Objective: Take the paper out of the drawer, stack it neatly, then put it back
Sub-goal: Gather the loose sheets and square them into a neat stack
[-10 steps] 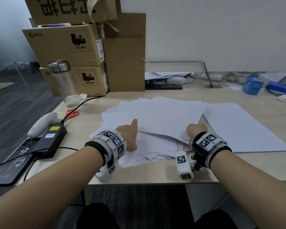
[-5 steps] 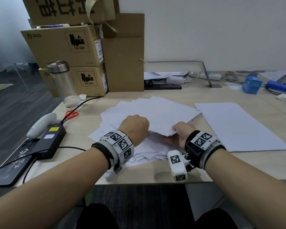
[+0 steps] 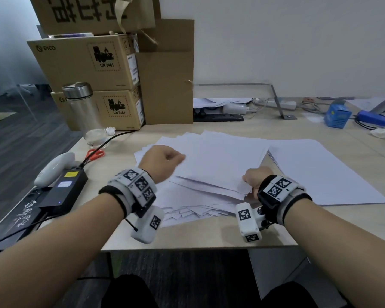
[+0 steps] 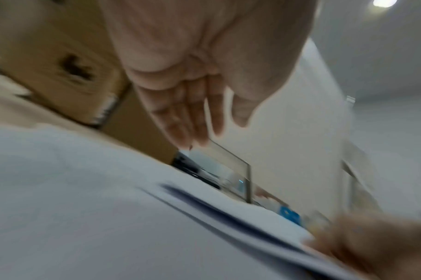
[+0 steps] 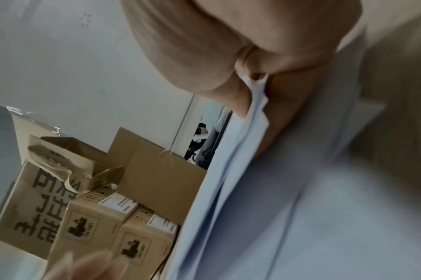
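Here the right hand (image 3: 252,180) pinches the near right corner of the fanned paper (image 3: 220,161) on the desk (image 3: 198,236); the left hand (image 3: 162,162) hovers above its left side, fingers straight, holding nothing.

"PICO" & "UN 3481" on upper cardboard box (image 3: 82,61); "UN 3481" again on lower box (image 3: 118,110), both beyond left fingers.

matt white paper (image 3: 220,156), cardboard boxes (image 3: 82,63)
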